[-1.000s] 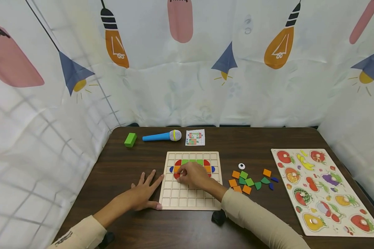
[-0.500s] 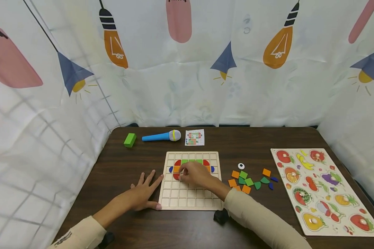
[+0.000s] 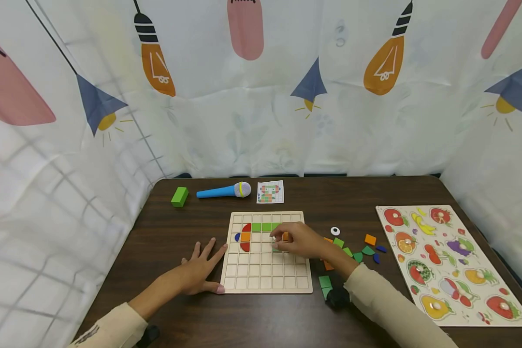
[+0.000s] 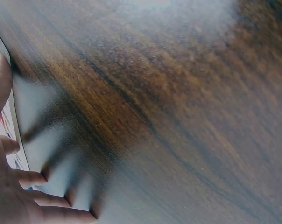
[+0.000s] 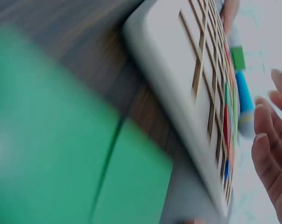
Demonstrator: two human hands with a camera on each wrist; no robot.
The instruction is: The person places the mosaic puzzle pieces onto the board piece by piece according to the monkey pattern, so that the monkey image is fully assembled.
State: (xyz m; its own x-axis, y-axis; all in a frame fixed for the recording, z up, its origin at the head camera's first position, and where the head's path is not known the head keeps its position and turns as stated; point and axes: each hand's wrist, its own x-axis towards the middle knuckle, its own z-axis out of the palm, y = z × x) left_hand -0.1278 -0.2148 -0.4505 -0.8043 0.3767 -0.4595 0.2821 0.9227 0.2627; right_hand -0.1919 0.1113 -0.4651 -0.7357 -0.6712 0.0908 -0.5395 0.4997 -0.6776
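My left hand (image 3: 200, 273) lies with fingers spread beside a wooden grid board (image 3: 252, 270), thumb and index fingertip at its left edge. In the left wrist view, the same hand (image 4: 19, 191) shows spread fingers above the dark table. My right hand (image 3: 302, 240) is over the board's right half, fingers bent, thumb near the index fingertip. A pale spot shows at those tips; I cannot tell whether they hold a small piece. Red quarter pieces (image 3: 245, 247), an orange square (image 3: 245, 236), a blue piece (image 3: 237, 237) and green squares (image 3: 267, 227) sit on the grid.
Loose orange (image 3: 370, 239), green (image 3: 325, 281) and blue pieces lie right of the board, with an eye disc (image 3: 335, 231). A fruit puzzle board (image 3: 452, 314) is at far right. Behind are a green block (image 3: 180, 197), toy microphone (image 3: 219, 192) and pattern card (image 3: 270, 192).
My right hand has moved right across the board, uncovering the left-hand pieces and covering some on the right. Green pieces now show beside its wrist. My left hand stays at the board's edge.
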